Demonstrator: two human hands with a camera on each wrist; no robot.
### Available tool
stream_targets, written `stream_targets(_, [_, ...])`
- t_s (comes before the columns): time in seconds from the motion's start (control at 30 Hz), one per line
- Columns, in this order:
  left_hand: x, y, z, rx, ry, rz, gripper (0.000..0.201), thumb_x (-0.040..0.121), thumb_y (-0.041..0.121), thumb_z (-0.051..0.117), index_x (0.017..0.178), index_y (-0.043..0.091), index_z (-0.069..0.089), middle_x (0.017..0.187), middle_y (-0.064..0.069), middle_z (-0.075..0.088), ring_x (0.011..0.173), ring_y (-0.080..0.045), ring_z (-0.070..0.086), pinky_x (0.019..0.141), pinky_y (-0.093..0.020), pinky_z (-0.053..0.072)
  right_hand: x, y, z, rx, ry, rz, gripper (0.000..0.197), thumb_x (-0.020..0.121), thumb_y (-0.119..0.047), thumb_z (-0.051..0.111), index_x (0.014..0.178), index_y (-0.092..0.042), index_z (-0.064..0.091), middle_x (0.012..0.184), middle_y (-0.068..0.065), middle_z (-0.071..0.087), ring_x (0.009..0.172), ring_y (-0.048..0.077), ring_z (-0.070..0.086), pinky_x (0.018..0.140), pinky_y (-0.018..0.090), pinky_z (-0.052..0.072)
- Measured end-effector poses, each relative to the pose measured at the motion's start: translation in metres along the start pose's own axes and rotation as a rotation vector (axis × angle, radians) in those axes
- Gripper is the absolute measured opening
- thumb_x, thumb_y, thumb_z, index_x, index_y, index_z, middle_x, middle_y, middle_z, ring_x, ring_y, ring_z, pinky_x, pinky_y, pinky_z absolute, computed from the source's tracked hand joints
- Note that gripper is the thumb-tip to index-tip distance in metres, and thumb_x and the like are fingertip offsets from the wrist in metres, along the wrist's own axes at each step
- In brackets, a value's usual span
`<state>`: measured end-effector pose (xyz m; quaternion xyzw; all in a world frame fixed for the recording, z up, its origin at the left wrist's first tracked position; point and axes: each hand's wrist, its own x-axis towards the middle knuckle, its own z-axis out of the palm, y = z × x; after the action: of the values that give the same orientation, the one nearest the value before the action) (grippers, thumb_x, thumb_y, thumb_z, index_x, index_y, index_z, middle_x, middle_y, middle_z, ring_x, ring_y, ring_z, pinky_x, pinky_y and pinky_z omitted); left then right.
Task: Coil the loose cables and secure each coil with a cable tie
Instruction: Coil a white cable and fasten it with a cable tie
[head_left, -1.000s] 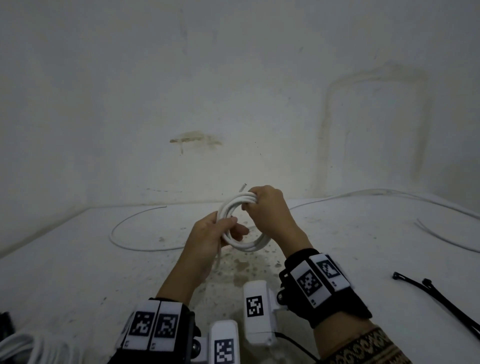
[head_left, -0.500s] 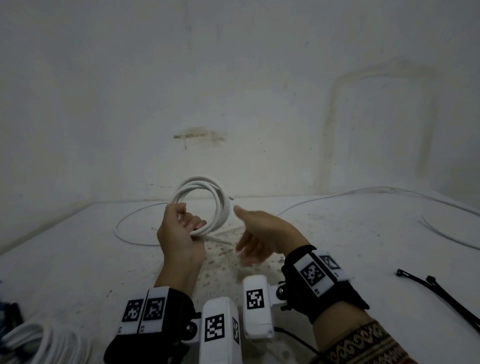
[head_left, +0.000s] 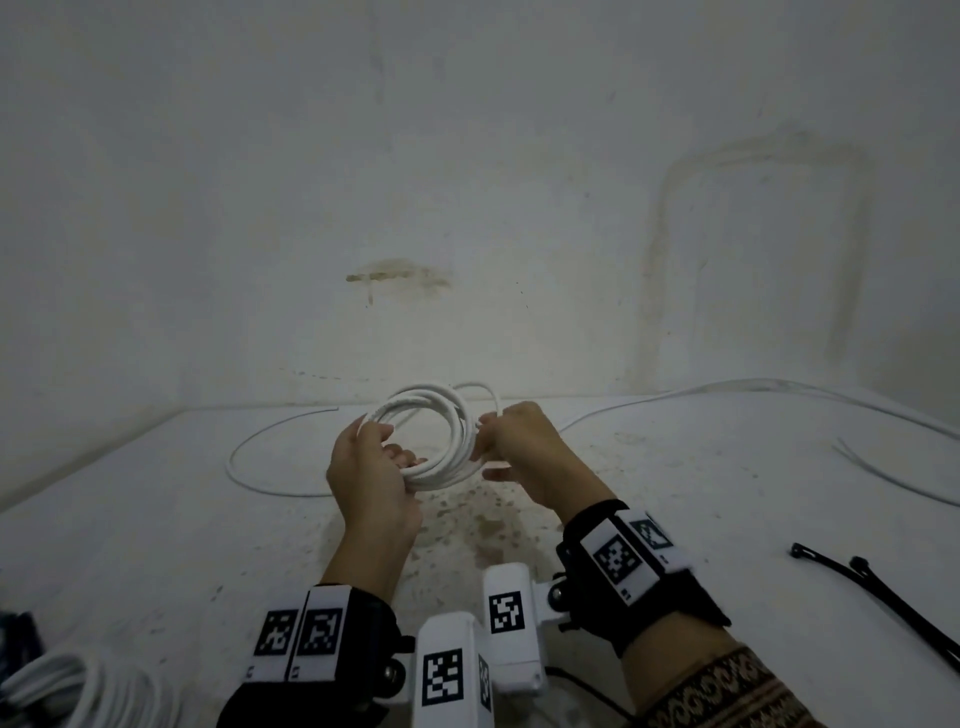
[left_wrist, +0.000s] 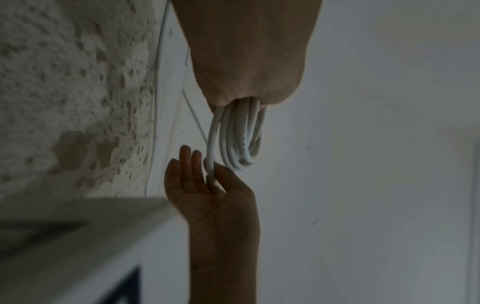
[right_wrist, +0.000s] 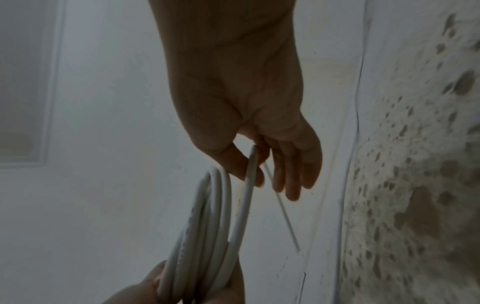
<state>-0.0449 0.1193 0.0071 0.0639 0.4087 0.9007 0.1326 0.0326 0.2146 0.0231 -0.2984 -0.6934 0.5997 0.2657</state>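
Observation:
I hold a white cable coil (head_left: 434, 434) of several loops above the table. My left hand (head_left: 371, 467) grips its lower left side, fingers curled round the bundled strands (left_wrist: 240, 131). My right hand (head_left: 519, 447) pinches one strand (right_wrist: 249, 176) of the coil at its right side between thumb and forefinger, the other fingers hanging loosely. A thin loose end (right_wrist: 281, 211) trails down past those fingers. Two black cable ties (head_left: 878, 597) lie on the table at the right, away from both hands.
A loose white cable (head_left: 260, 452) curves on the table behind my left hand. Another long white cable (head_left: 753, 387) runs along the far right by the wall. A finished white coil (head_left: 67, 691) lies at the bottom left corner. The stained wall stands close behind.
One second ago both hands were on the coil. Half a second ago the right hand was off it, open. Now it has come back and pinches a strand at the coil's right side.

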Motion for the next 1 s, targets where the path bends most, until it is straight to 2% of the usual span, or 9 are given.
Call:
stream_targets(0.17, [0.0,0.0,-0.002,0.106,0.005,0.01,0.022,0.086,-0.002,0.046,0.069,0.01,0.053,0.052,-0.001,0.035,0.039,-0.01,0.03,0.048,-0.027,0.031,0.0,-0.005,-0.004,0.045,0.015,-0.162,0.017,0.094,-0.004,0.043,0.099,-0.009,0.058,0.104,0.008,0.058,0.095,0.018,0.052,0.08,0.033,0.041])
stream_targets(0.27, [-0.008,-0.005,0.002,0.19,-0.086,-0.014,0.021,0.086,-0.002,0.047,0.069,0.008,0.055,0.039,0.006,0.036,0.035,-0.007,0.029,0.04,-0.019,0.03,-0.007,-0.006,-0.001,-0.077,-0.024,-0.266,0.024,0.097,-0.014,0.04,0.081,-0.01,0.057,0.079,0.004,0.055,0.068,0.013,0.049,0.067,0.029,0.037])
stream_targets(0.43, [-0.013,-0.007,0.001,0.28,-0.216,-0.083,0.023,0.087,-0.001,0.048,0.066,0.007,0.051,0.036,0.008,0.032,0.031,-0.007,0.028,0.037,-0.017,0.028,-0.014,-0.005,-0.009,-0.027,-0.213,-0.234,0.015,0.087,-0.01,0.05,0.09,-0.001,0.062,0.083,0.017,0.063,0.053,0.015,0.062,0.052,0.025,0.049])
stream_targets(0.5, [-0.012,-0.008,0.0,0.295,-0.269,-0.103,0.022,0.089,-0.001,0.047,0.069,0.007,0.051,0.036,0.008,0.032,0.032,-0.006,0.028,0.037,-0.017,0.029,-0.008,0.0,-0.011,-0.16,-0.157,-0.259,0.002,0.075,-0.003,0.057,0.074,-0.005,0.057,0.065,0.012,0.053,0.051,0.021,0.051,0.056,0.032,0.045])
stream_targets(0.57, [-0.013,-0.01,0.001,0.336,-0.35,-0.098,0.02,0.091,-0.002,0.045,0.077,0.007,0.056,0.042,0.004,0.035,0.036,-0.008,0.032,0.04,-0.02,0.033,-0.001,0.007,-0.011,-0.232,-0.042,-0.274,0.01,0.067,0.002,0.055,0.062,-0.006,0.05,0.057,0.009,0.04,0.052,0.021,0.04,0.056,0.037,0.04])
stream_targets(0.7, [-0.017,-0.014,0.001,0.83,-0.426,0.222,0.012,0.092,0.016,0.052,0.1,0.01,0.059,0.062,-0.003,0.058,0.053,-0.013,0.052,0.053,-0.025,0.042,0.005,0.01,-0.017,-0.376,0.112,-0.364,0.009,0.072,0.0,0.052,0.063,0.003,0.052,0.056,0.011,0.042,0.054,0.021,0.038,0.052,0.036,0.039])
stream_targets(0.83, [-0.018,-0.008,-0.003,0.987,-0.242,0.585,0.023,0.091,0.024,0.055,0.11,0.011,0.051,0.088,0.002,0.054,0.072,-0.015,0.049,0.057,-0.023,0.036,0.003,0.002,-0.034,-0.633,0.057,-0.44,0.022,0.074,-0.001,0.054,0.055,-0.009,0.046,0.052,0.005,0.044,0.052,0.019,0.038,0.052,0.027,0.031])
stream_targets(0.9, [-0.014,-0.004,-0.006,1.068,-0.268,0.72,0.026,0.09,0.031,0.053,0.109,0.013,0.056,0.107,0.006,0.044,0.082,-0.014,0.048,0.069,-0.023,0.031,0.0,-0.003,-0.038,-0.67,-0.02,-0.454,0.019,0.073,0.002,0.053,0.056,-0.007,0.048,0.052,0.005,0.043,0.051,0.017,0.037,0.052,0.027,0.032])
stream_targets(1.0, [-0.007,-0.004,-0.012,1.16,-0.429,0.801,0.034,0.084,0.04,0.046,0.098,0.018,0.068,0.106,0.013,0.047,0.077,-0.012,0.056,0.075,-0.028,0.035,-0.003,-0.009,-0.042,-0.686,-0.058,-0.478,0.018,0.072,0.003,0.053,0.057,-0.008,0.052,0.054,0.006,0.047,0.05,0.018,0.041,0.048,0.027,0.036])
